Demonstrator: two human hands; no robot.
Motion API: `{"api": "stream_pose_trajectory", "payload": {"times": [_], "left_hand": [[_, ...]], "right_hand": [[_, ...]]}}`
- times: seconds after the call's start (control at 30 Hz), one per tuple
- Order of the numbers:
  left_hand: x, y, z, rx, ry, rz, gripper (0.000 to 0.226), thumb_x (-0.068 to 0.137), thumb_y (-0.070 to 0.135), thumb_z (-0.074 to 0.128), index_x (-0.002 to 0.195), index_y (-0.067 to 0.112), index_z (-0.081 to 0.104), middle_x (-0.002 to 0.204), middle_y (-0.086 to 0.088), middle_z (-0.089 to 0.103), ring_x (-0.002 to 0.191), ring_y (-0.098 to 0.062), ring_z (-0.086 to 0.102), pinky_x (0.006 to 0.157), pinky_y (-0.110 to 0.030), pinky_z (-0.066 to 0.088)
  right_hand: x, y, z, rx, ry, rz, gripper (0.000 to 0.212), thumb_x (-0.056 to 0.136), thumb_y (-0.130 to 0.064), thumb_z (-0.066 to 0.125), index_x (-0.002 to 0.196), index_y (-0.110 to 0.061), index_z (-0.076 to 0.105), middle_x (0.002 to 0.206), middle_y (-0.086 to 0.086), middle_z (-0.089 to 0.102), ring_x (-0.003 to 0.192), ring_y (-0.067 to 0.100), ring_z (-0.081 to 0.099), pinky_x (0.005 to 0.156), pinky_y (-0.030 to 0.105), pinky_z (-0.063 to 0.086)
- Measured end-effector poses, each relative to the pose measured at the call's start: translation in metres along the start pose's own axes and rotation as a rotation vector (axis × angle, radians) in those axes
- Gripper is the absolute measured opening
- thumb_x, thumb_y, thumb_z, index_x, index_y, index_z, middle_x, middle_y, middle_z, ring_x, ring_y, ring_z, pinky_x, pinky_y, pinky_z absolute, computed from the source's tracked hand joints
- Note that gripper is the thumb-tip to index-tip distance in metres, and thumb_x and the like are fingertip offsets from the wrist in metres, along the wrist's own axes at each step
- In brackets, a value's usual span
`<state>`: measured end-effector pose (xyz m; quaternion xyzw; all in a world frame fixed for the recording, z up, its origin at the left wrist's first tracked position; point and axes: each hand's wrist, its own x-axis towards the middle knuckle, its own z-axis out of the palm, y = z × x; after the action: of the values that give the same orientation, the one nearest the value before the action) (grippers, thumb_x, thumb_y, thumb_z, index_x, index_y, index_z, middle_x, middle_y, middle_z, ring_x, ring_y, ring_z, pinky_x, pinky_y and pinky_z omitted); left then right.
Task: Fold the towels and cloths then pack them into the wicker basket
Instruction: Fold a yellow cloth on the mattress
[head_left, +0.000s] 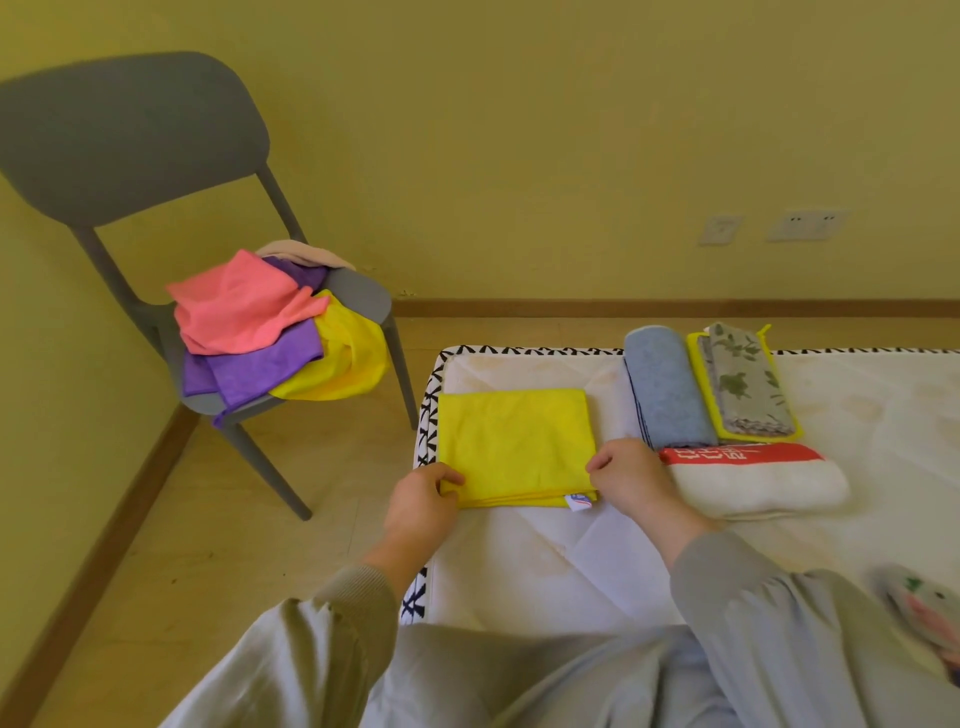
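Left fingers: the left hand (423, 493) has thumb and curled fingers pinching the near left corner of the yellow cloth (514, 441).
Right fingers: the right hand (628, 467) curls its fingers over the near right corner. The fingertips are under the knuckles, so we read a pinch, not a flat press.
Why held so: with both near corners held the layers stay square. We judge this sets up another fold.
Cloth state: already doubled, lying flat, stacked edges and a small label (579, 503) along its near side.
Under the cloth: a white mat (519, 561) with a black-patterned border.
Right of the cloth: a folded blue towel (665, 395) and beyond it a leaf-print cloth (748, 384), side by side. A white towel with a red band (753, 483) lies nearer us. We take these as finished and parked.
Left of the cloth: a grey chair (130, 156) holds an unfolded pile (270, 332) of pink, purple and yellow, so much is left.
Hidden: the wicker basket is not in view.
Unclear: a patterned item (924, 603), cut off far right of the cloth.
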<state>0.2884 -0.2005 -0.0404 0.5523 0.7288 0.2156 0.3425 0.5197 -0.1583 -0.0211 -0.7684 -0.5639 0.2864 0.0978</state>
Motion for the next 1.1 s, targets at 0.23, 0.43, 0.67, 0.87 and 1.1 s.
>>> {"api": "stream_pose_trajectory", "payload": {"times": [0.23,0.43,0.67,0.87,1.1], "left_hand": [[0.003,0.009,0.005,0.328,0.271,0.258,0.017,0.085,0.013,0.057,0.096,0.009,0.069,0.114,-0.009,0.053,0.109,-0.029,0.048,0.084,-0.034,0.043],[0.027,0.028,0.019,0.641,0.033,0.403,0.054,0.101,0.032,0.030,0.152,0.021,0.016,0.161,-0.004,-0.003,0.147,-0.027,-0.008,0.117,-0.047,0.003],[0.032,0.006,0.034,0.767,-0.053,0.391,0.068,0.090,0.050,0.007,0.153,0.024,0.009,0.161,0.004,-0.002,0.146,-0.020,-0.013,0.114,-0.052,-0.009],[0.063,0.035,0.029,0.478,0.190,0.522,0.057,0.080,0.022,0.025,0.120,0.009,0.063,0.131,-0.011,0.058,0.126,-0.039,0.048,0.101,-0.059,0.037],[0.073,0.020,0.046,0.679,-0.006,0.377,0.083,0.074,0.049,-0.017,0.152,0.024,-0.005,0.160,0.003,-0.010,0.146,-0.020,-0.014,0.113,-0.035,-0.015]], "right_hand": [[-0.011,-0.023,-0.004,-0.534,0.063,-0.123,0.027,0.084,-0.013,0.055,0.110,-0.013,0.060,0.120,0.008,0.049,0.112,0.028,0.048,0.081,0.033,0.041],[-0.007,-0.041,0.027,-0.389,0.034,-0.408,0.052,0.100,-0.029,0.031,0.149,-0.017,0.018,0.159,0.005,0.003,0.146,0.024,0.005,0.116,0.040,0.012],[0.006,-0.028,0.045,-0.494,-0.048,-0.245,0.060,0.099,-0.037,0.021,0.152,-0.015,0.004,0.160,-0.001,-0.009,0.147,0.015,-0.009,0.116,0.050,-0.006],[0.032,-0.046,0.045,-0.329,0.173,-0.402,0.053,0.100,-0.029,0.025,0.151,-0.022,0.013,0.160,-0.003,-0.003,0.147,0.016,-0.005,0.118,0.045,0.000],[0.043,-0.017,0.065,-0.366,0.086,-0.351,0.084,0.074,-0.054,-0.014,0.152,-0.031,0.004,0.159,-0.011,-0.005,0.146,0.011,-0.006,0.116,0.047,-0.002]]}}
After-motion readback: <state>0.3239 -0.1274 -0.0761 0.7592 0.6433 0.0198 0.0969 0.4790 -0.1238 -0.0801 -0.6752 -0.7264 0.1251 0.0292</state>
